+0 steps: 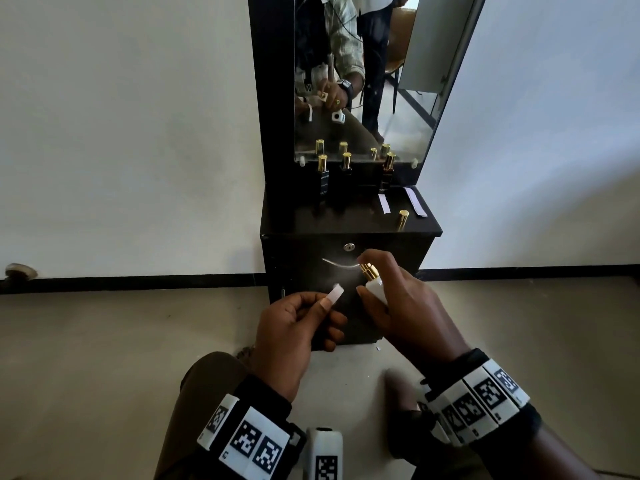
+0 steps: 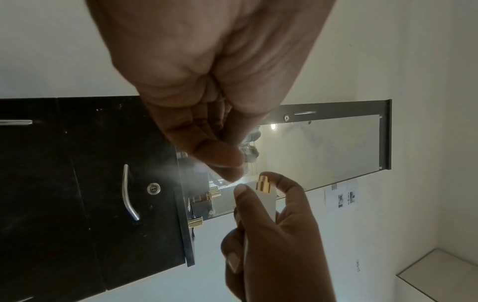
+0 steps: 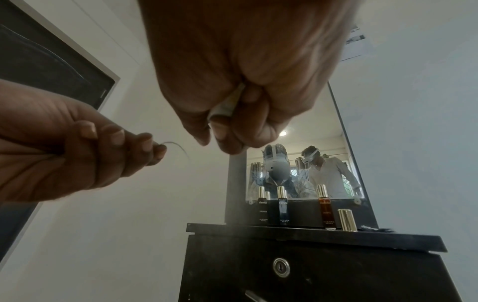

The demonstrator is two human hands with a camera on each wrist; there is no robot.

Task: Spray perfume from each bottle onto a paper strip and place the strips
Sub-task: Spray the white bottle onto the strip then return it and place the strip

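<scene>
My right hand (image 1: 391, 299) grips a white perfume bottle (image 1: 375, 287) with a gold sprayer, its forefinger on the nozzle; a faint mist hangs toward the left. A white paper strip (image 1: 333, 295) is pinched in my left hand (image 1: 304, 320), its tip just left of the nozzle. The wrist views show the same bottle (image 2: 266, 199) and the strip (image 3: 178, 147) edge-on. Three capped bottles, two dark (image 1: 323, 178) (image 1: 345, 171) and one amber (image 1: 387, 174), stand at the back of the black cabinet top (image 1: 311, 223). Two strips (image 1: 384, 203) (image 1: 415, 201) lie at its right.
A loose gold cap (image 1: 402, 219) stands near the cabinet top's front right corner. A mirror (image 1: 363, 81) rises behind the bottles. The cabinet front has a keyhole (image 1: 349, 247) and a curved metal handle (image 1: 341, 264). My knee (image 1: 207, 393) is low at the left.
</scene>
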